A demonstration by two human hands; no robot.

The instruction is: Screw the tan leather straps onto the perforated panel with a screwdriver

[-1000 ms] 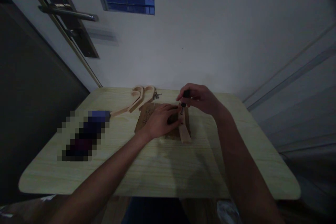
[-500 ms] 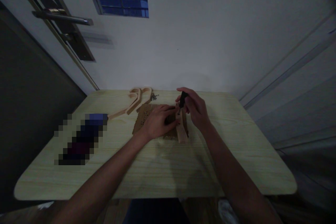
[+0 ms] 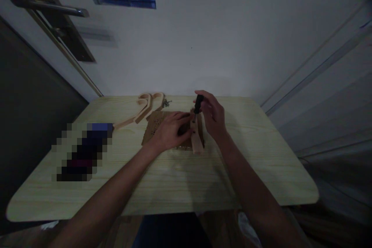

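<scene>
My right hand (image 3: 214, 114) holds a black-handled screwdriver (image 3: 198, 104), tilted slightly, with a fingertip near the top of its handle. Its shaft runs down to the far part of a pale wooden piece (image 3: 197, 143), where a dark screw or hole shows. The piece lies on a brown cardboard sheet (image 3: 149, 131), and another dark spot marks its middle. From the left, the thumb and fingers of my left hand (image 3: 170, 131) close against the piece, the palm low over the cardboard. Exactly how the fingertips grip is partly hidden.
Curved wooden hooks (image 3: 143, 112) lie at the table's back left, beside a small pile of screws (image 3: 166, 103). A pixelated dark object (image 3: 84, 153) rests at the left. Behind the table (image 3: 261, 178) stands a white door (image 3: 232, 38) with a metal handle (image 3: 52, 7).
The whole view has shifted a little, so everything appears further left and up. More of the screwdriver handle shows as the right fingers have loosened around it. The left hand keeps its place.
</scene>
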